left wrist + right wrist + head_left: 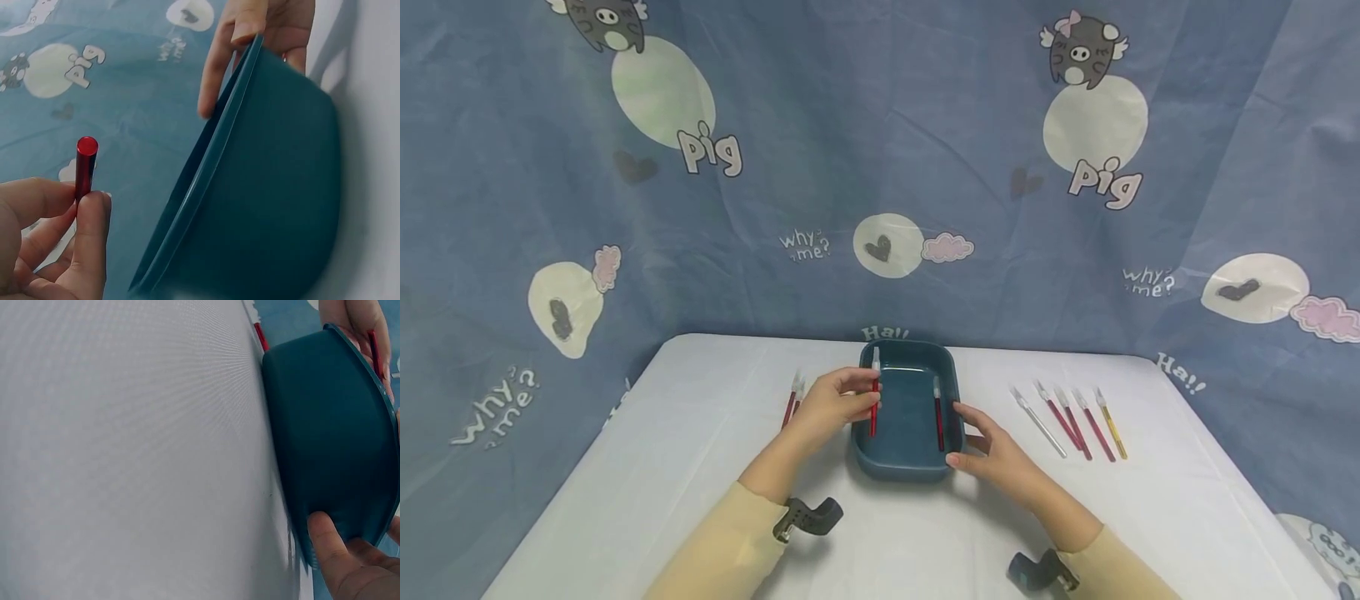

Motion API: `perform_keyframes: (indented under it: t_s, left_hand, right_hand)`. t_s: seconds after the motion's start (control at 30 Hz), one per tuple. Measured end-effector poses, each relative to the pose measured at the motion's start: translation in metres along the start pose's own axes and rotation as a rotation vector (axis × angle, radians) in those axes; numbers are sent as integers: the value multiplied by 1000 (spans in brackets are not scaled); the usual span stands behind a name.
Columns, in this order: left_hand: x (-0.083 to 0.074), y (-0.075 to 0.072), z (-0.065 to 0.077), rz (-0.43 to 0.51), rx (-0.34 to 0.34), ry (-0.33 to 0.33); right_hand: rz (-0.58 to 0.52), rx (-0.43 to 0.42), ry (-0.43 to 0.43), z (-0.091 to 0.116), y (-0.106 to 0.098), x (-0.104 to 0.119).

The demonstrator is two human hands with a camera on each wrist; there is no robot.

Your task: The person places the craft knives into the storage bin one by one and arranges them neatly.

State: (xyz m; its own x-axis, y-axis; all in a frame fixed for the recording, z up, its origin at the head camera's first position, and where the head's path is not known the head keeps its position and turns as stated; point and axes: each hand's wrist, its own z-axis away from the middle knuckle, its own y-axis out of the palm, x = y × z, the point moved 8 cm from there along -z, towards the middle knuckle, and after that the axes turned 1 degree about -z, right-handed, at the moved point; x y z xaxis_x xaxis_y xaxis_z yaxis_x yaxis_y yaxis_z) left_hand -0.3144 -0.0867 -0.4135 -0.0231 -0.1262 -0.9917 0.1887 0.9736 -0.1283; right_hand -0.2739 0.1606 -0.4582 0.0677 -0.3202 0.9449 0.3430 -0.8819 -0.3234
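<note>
My left hand [833, 406] pinches a red craft knife [873, 422] with a clear cap between thumb and fingers. It is held upright over the left side of a dark teal dish [901, 472]; its round red butt end faces the camera in the left wrist view. My right hand [1003, 464] grips the dish's right side, its fingers at the rim and a fingertip [320, 524] against the outer wall. Inside the dish, a dark red capped knife [939, 423] lies along the right wall.
Right of the dish, several capped knives lie in a loose row: a silver one [1040, 422], red ones [1095, 427] and a gold one [1112, 427]. Partly hidden behind my left hand are more red ones [788, 408]. A blue printed cloth [820, 167] hangs behind the white table [700, 417].
</note>
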Motion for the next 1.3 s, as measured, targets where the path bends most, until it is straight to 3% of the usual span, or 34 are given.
perform_keyframes:
  t_s: [0.3, 0.67, 0.93, 1.3]
  left_hand:
    - [1, 31, -11, -3, 58, 1]
    - [9, 53, -25, -21, 75, -28]
    - [16, 70, -33, -88, 107, -112]
    - [22, 84, -39, -121, 77, -179]
  right_hand:
    - [-19, -7, 1, -2, 0, 0]
    - [-31, -15, -5, -1, 1, 1]
    - [-76, -13, 14, -1, 0, -2]
    - [-83, -11, 17, -2, 2, -2]
